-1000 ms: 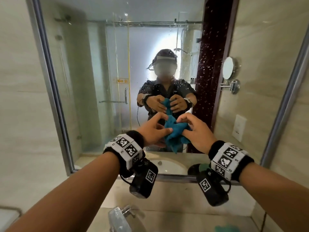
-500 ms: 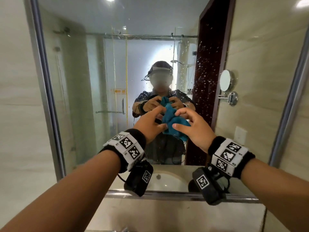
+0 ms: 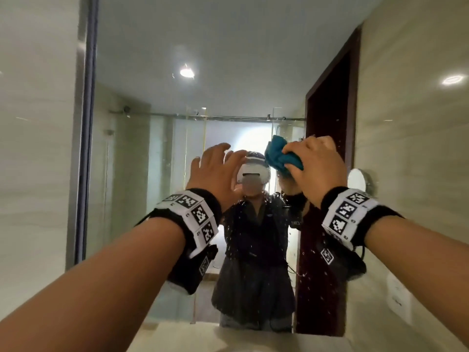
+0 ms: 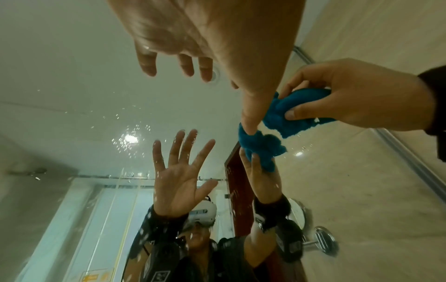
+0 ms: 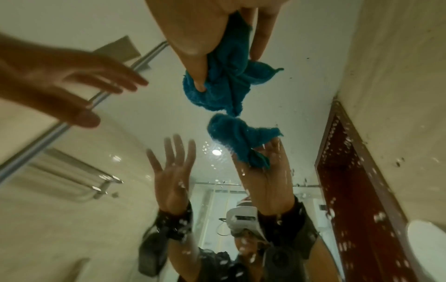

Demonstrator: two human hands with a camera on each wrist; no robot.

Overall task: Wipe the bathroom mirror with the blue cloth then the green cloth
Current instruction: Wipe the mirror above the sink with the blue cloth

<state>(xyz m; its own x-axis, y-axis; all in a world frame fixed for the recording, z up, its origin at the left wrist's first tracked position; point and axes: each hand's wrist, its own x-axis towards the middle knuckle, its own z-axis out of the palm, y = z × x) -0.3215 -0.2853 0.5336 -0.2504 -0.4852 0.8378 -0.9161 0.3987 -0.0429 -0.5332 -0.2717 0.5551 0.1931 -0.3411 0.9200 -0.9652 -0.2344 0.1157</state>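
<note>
The right hand, right of centre in the head view, grips a crumpled teal-blue terry cloth – thumb and fingers curl round it and bunch it into a wad. In the right wrist view the wad hangs from that hand at the top of the frame, its lower tip meeting or nearly meeting its own reflection in the large wall mirror with a metal frame; whether it actually touches the glass cannot be told.

The left hand, just left of centre in the head view, holds nothing. Its fingers are spread and nearly straight, and in the left wrist view the palm fills the top of the frame, clear of the glass. The two hands are apart, with the cloth at the right of that view.

White water droplets speckle the glass – thickest over the reflected dark red door at the lower right of the right wrist view. A round chrome wall-mounted shaving mirror shows at the right of the head view, just past the right wrist.
</note>
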